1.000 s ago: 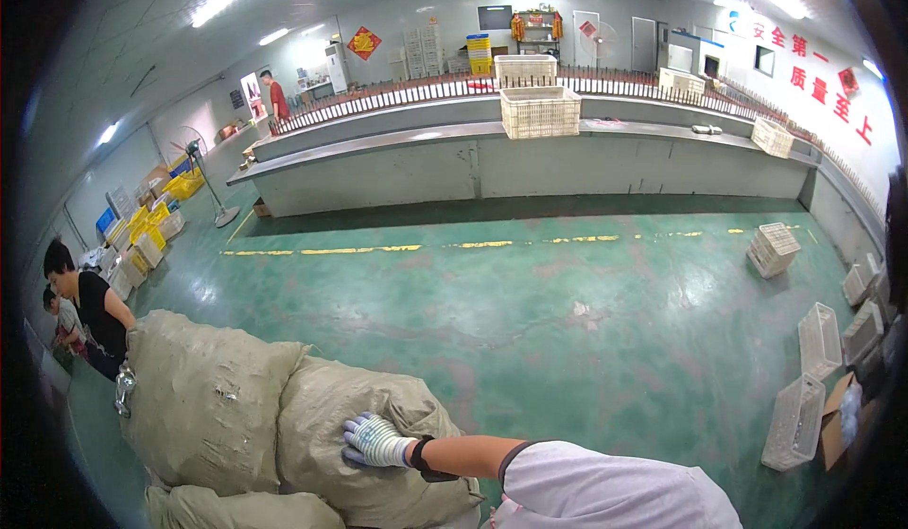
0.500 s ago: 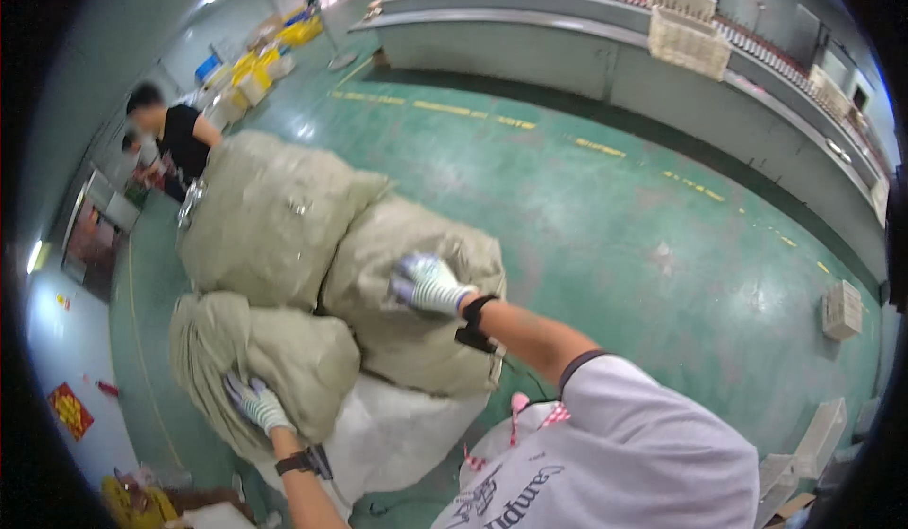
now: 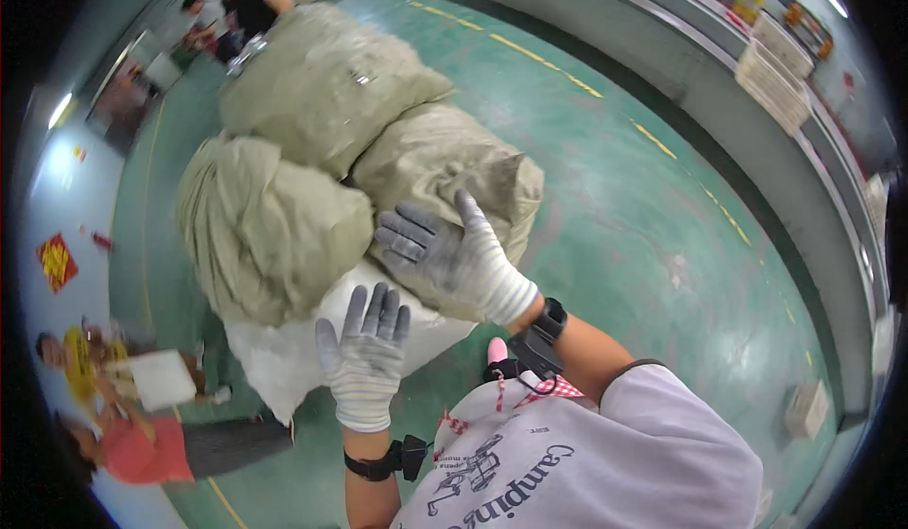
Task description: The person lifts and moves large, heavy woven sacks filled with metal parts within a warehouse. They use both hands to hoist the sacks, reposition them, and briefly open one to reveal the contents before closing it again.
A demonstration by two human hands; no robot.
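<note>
Both my hands wear striped knit gloves with grey palms, turned palm up with the fingers stretched out. My left hand (image 3: 367,349) is open and holds nothing, in front of a white sack (image 3: 274,354) at the bottom of the pile. Over the nearer right bulging olive sack (image 3: 454,160) my right hand (image 3: 459,250) is spread, also with nothing in it; whether it touches the sack I cannot tell. A gathered olive sack (image 3: 274,226) lies at the left, and a larger olive sack (image 3: 326,80) rests behind the two.
A person in black (image 3: 251,4) stands behind the pile. At the lower left are a person in red (image 3: 142,449) and one in yellow holding a white box (image 3: 161,380). A long grey counter (image 3: 662,66) with white baskets (image 3: 774,75) curves along the right. A pale crate (image 3: 806,411) sits on the green floor.
Both hands have come off the olive sacks, drawn back toward me and turned palms up. The view has shifted, and two people now show at the lower left.
</note>
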